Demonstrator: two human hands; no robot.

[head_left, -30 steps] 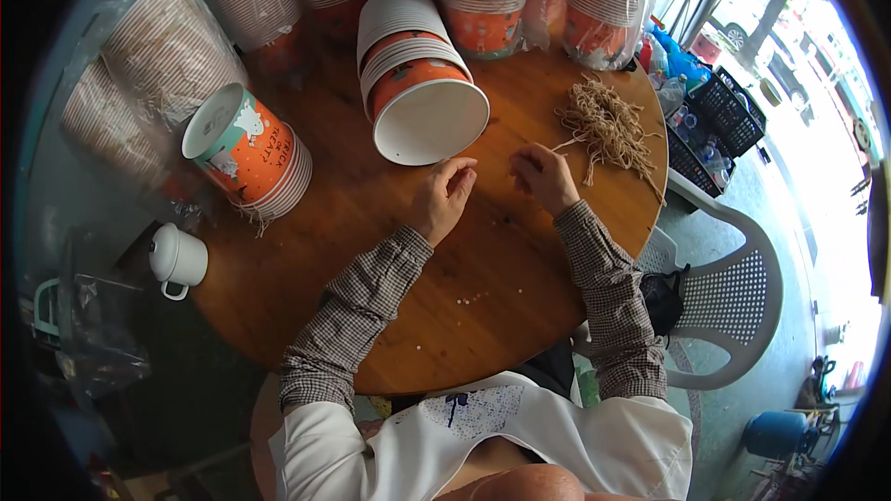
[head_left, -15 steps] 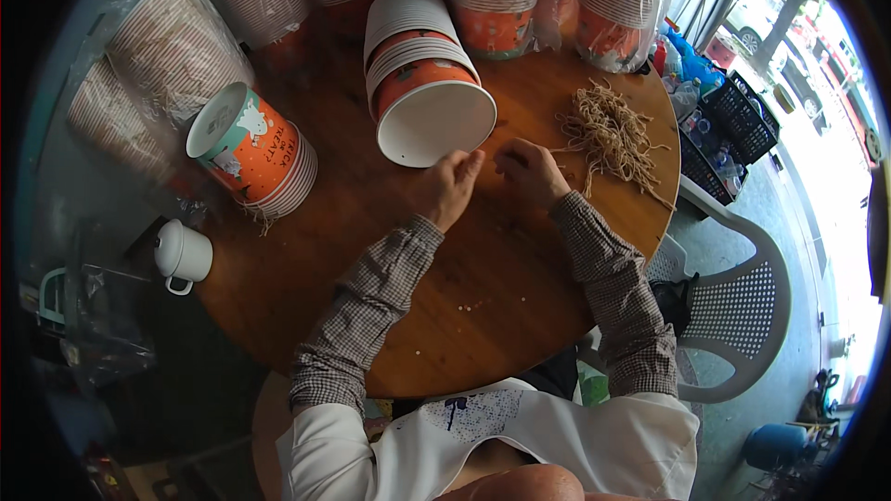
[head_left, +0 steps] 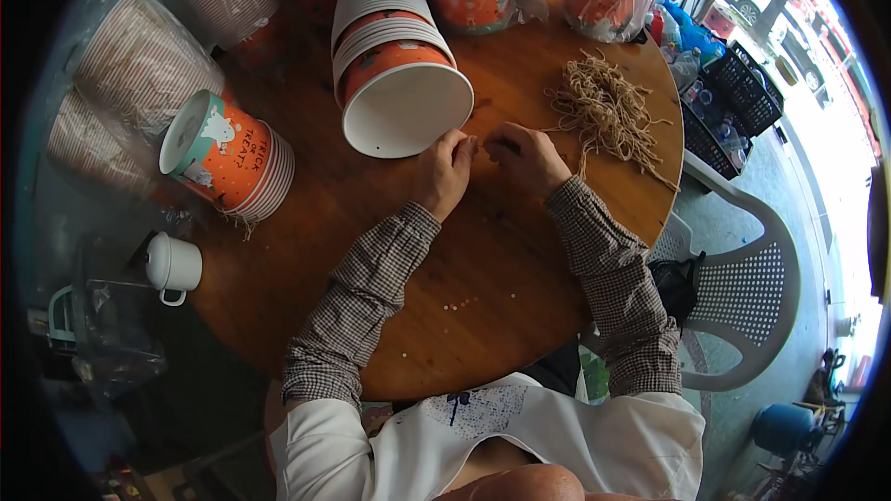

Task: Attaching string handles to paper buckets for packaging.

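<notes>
Facing each other in the head view, left hand (head_left: 444,174) and right hand (head_left: 529,160) curl their fingers, closed on something or not I cannot tell, between the lying bucket stack (head_left: 408,109) and the twine pile (head_left: 608,116).

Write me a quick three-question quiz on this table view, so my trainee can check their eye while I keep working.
1. Multiple choice: which of these is nearest the right hand?
A) the white mug
B) the twine pile
C) the blue tank

2. True or false: the paper tub stack just beyond the left hand has its open mouth facing the person.

3. Fill in the blank: the plastic chair stands on the person's ____ side of the wooden table.

Key: 1. B; 2. true; 3. right.
</notes>
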